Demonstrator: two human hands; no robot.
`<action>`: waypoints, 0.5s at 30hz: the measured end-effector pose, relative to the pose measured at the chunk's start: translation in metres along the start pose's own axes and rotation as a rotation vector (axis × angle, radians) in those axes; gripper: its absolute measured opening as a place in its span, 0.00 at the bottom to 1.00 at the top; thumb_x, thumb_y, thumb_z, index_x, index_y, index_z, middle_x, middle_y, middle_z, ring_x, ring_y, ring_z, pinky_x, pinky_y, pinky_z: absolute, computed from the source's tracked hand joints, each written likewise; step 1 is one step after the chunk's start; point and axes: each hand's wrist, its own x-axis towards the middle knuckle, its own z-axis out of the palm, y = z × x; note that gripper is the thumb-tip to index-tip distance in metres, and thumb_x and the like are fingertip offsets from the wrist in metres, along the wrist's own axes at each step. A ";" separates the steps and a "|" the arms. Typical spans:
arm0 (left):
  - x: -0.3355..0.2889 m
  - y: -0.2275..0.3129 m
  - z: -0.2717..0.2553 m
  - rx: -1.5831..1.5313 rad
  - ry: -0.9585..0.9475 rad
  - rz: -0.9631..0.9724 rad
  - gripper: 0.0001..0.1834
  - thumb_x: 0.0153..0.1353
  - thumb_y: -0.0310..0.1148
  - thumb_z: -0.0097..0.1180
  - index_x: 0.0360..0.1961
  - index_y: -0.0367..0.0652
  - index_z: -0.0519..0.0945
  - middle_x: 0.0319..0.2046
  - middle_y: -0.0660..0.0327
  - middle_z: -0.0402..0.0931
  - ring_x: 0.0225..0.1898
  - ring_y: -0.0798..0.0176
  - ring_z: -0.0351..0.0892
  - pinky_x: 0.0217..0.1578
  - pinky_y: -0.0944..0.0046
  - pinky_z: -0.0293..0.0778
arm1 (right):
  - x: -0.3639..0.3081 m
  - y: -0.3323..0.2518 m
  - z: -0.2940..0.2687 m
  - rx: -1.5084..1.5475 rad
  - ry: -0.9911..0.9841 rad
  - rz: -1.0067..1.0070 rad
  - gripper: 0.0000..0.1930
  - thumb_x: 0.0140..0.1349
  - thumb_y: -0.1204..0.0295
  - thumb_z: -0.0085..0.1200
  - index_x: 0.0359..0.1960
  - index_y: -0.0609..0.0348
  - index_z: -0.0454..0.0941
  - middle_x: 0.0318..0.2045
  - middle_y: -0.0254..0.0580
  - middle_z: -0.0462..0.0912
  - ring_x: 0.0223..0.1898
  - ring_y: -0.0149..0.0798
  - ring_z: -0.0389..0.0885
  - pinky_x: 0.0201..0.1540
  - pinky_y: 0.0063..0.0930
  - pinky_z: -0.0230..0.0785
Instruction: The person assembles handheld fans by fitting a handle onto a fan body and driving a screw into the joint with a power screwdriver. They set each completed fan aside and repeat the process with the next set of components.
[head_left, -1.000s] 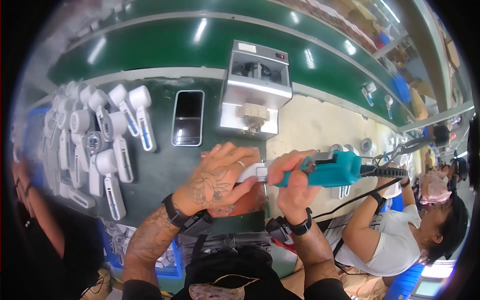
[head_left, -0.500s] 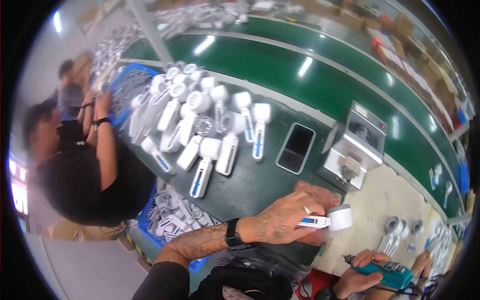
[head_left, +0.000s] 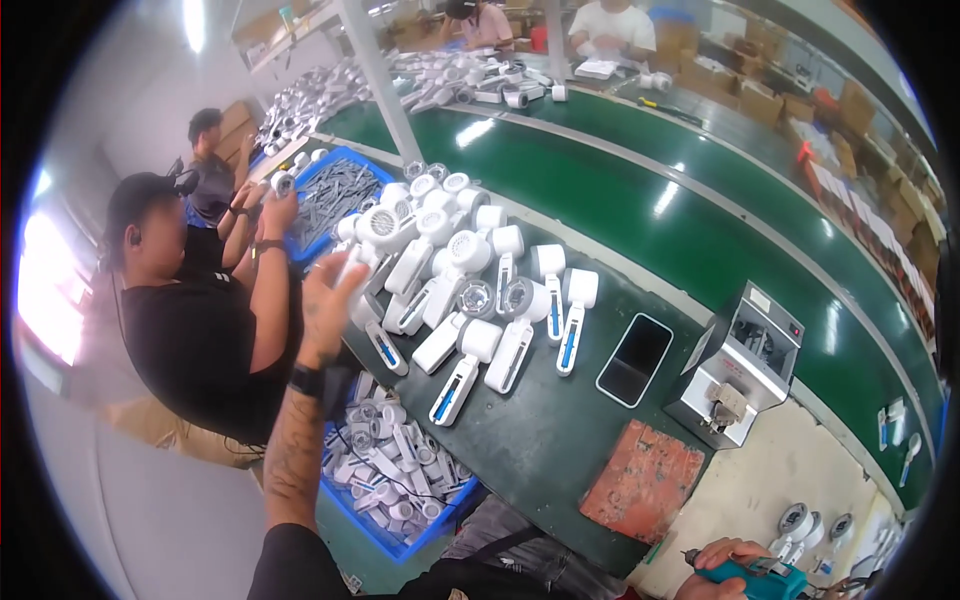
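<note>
My left hand (head_left: 326, 322), with a dark watch at the wrist, reaches out to the left edge of a pile of white handheld fans (head_left: 470, 252). Between its thumb and fingers is the white handle of a fan (head_left: 379, 226) that leans on the pile; blur makes the grip hard to judge. At the lower right, my right hand (head_left: 728, 552) is wrapped round a teal electric screwdriver (head_left: 785, 585), its tip pointing left. The lower frame edge cuts off part of that hand.
A reddish worn pad (head_left: 643, 485), a phone (head_left: 637, 360) and a metal machine (head_left: 740, 370) stand on the green table. Below the table's left edge is a blue crate (head_left: 400, 552) of white parts. A co-worker (head_left: 195, 330) sits at left by a blue tray (head_left: 335, 195). The green conveyor (head_left: 600, 200) runs behind.
My left hand has swung from above the reddish pad, where it held a fan, to the pile at left. The pad now lies uncovered. My right hand still grips the screwdriver.
</note>
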 end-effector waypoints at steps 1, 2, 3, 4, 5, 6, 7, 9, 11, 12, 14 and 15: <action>0.018 -0.011 -0.009 0.074 0.028 0.022 0.18 0.61 0.31 0.64 0.48 0.34 0.75 0.40 0.61 0.80 0.41 0.70 0.78 0.46 0.71 0.72 | -0.001 -0.003 0.004 0.019 -0.022 0.025 0.34 0.63 0.40 0.52 0.47 0.65 0.68 0.23 0.44 0.70 0.23 0.40 0.70 0.27 0.30 0.65; 0.036 -0.024 -0.019 0.150 0.059 0.043 0.18 0.60 0.32 0.65 0.48 0.34 0.75 0.40 0.60 0.80 0.41 0.70 0.78 0.45 0.71 0.72 | -0.003 -0.005 0.007 0.039 -0.046 0.052 0.34 0.63 0.41 0.53 0.47 0.65 0.67 0.23 0.45 0.71 0.23 0.40 0.70 0.27 0.31 0.66; 0.057 -0.041 -0.032 0.233 0.078 0.090 0.20 0.59 0.34 0.66 0.48 0.33 0.77 0.39 0.61 0.80 0.40 0.70 0.78 0.44 0.71 0.72 | -0.005 -0.007 0.011 0.042 -0.047 0.047 0.34 0.63 0.41 0.53 0.47 0.65 0.67 0.23 0.45 0.71 0.23 0.40 0.70 0.27 0.31 0.66; 0.080 -0.058 -0.042 0.227 0.078 0.091 0.20 0.59 0.34 0.66 0.48 0.33 0.77 0.39 0.61 0.80 0.40 0.70 0.78 0.44 0.71 0.72 | -0.007 -0.008 0.012 0.040 -0.043 0.063 0.34 0.63 0.41 0.54 0.47 0.66 0.68 0.22 0.45 0.71 0.23 0.40 0.70 0.27 0.31 0.66; 0.104 -0.075 -0.046 0.359 0.094 0.068 0.21 0.57 0.35 0.67 0.47 0.33 0.78 0.38 0.60 0.80 0.40 0.69 0.78 0.43 0.70 0.73 | -0.009 -0.009 0.013 0.034 -0.036 0.078 0.33 0.63 0.42 0.55 0.46 0.66 0.68 0.22 0.45 0.71 0.22 0.41 0.70 0.26 0.31 0.66; 0.124 -0.086 -0.042 0.485 0.103 0.044 0.22 0.56 0.37 0.68 0.46 0.32 0.79 0.37 0.59 0.81 0.39 0.67 0.79 0.42 0.69 0.73 | -0.009 -0.009 0.013 0.019 -0.028 0.068 0.33 0.63 0.42 0.55 0.46 0.66 0.68 0.22 0.45 0.71 0.22 0.41 0.70 0.26 0.31 0.66; 0.137 -0.092 -0.030 0.520 0.117 0.050 0.23 0.54 0.38 0.69 0.45 0.32 0.80 0.36 0.58 0.82 0.39 0.66 0.79 0.42 0.67 0.73 | -0.010 -0.010 0.011 -0.009 -0.033 0.062 0.33 0.63 0.41 0.54 0.46 0.66 0.68 0.21 0.45 0.70 0.21 0.41 0.70 0.24 0.31 0.65; 0.185 -0.123 -0.031 0.723 0.132 0.169 0.25 0.54 0.43 0.68 0.47 0.36 0.81 0.36 0.54 0.83 0.38 0.59 0.81 0.42 0.61 0.75 | -0.012 -0.008 0.011 -0.028 -0.023 0.055 0.34 0.63 0.39 0.50 0.44 0.65 0.70 0.20 0.42 0.69 0.20 0.37 0.68 0.21 0.27 0.62; 0.248 -0.139 -0.119 1.600 0.231 0.969 0.21 0.63 0.43 0.59 0.53 0.43 0.80 0.48 0.47 0.79 0.49 0.49 0.78 0.48 0.56 0.73 | -0.014 0.005 0.008 0.145 0.022 0.062 0.30 0.61 0.44 0.59 0.39 0.64 0.69 0.21 0.43 0.75 0.18 0.35 0.74 0.20 0.26 0.68; 0.199 -0.116 -0.017 1.543 0.101 1.116 0.20 0.66 0.39 0.56 0.56 0.42 0.78 0.53 0.47 0.76 0.53 0.47 0.74 0.53 0.54 0.70 | -0.014 -0.004 0.009 -0.016 0.051 0.000 0.27 0.62 0.48 0.60 0.39 0.63 0.70 0.21 0.43 0.75 0.18 0.35 0.74 0.20 0.26 0.68; 0.124 -0.010 0.077 0.606 0.079 0.703 0.18 0.66 0.34 0.57 0.55 0.40 0.77 0.52 0.49 0.77 0.54 0.51 0.75 0.58 0.53 0.67 | -0.023 -0.016 0.007 -0.021 0.118 0.157 0.32 0.57 0.42 0.61 0.40 0.63 0.70 0.22 0.44 0.75 0.21 0.37 0.75 0.22 0.29 0.68; 0.081 0.048 0.102 0.460 -0.036 0.668 0.17 0.66 0.32 0.57 0.54 0.39 0.77 0.51 0.51 0.77 0.52 0.53 0.76 0.56 0.56 0.68 | -0.017 -0.018 0.016 0.065 0.093 0.171 0.32 0.58 0.43 0.61 0.40 0.64 0.70 0.22 0.44 0.75 0.21 0.37 0.75 0.23 0.30 0.68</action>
